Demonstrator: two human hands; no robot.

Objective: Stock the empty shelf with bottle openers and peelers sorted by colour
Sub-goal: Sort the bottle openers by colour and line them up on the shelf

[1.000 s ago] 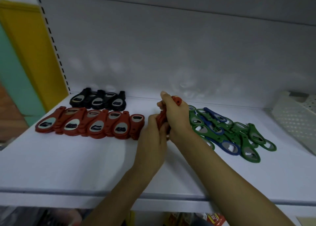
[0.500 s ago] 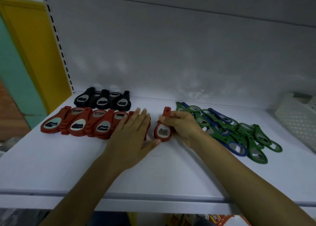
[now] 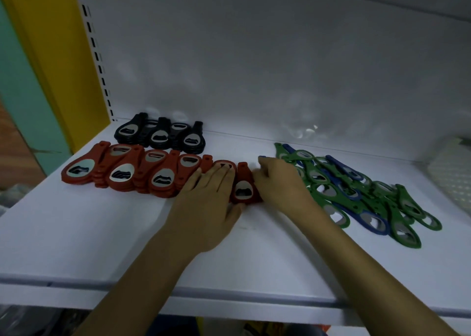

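The right hand [image 3: 279,184] curls its grip round a red bottle opener [image 3: 243,191], now pressed against the right end of the red row [image 3: 122,172] rather than apart from it; the left hand [image 3: 209,203] lies flat there, fingers straight. Bare shelf [image 3: 102,233] spans the near edge; green-and-blue openers [image 3: 356,198] crowd the right.

Rows [image 3: 163,180] left on shelf [image 3: 102,233] (pile [image 3: 356,195] right)

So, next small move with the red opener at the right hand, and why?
Probably nudge the red opener left, snug against the red row, then release. The right hand holds it at the row's right end, the left hand lies flat on the row's last pieces, and the green and blue pile lies apart on the right.
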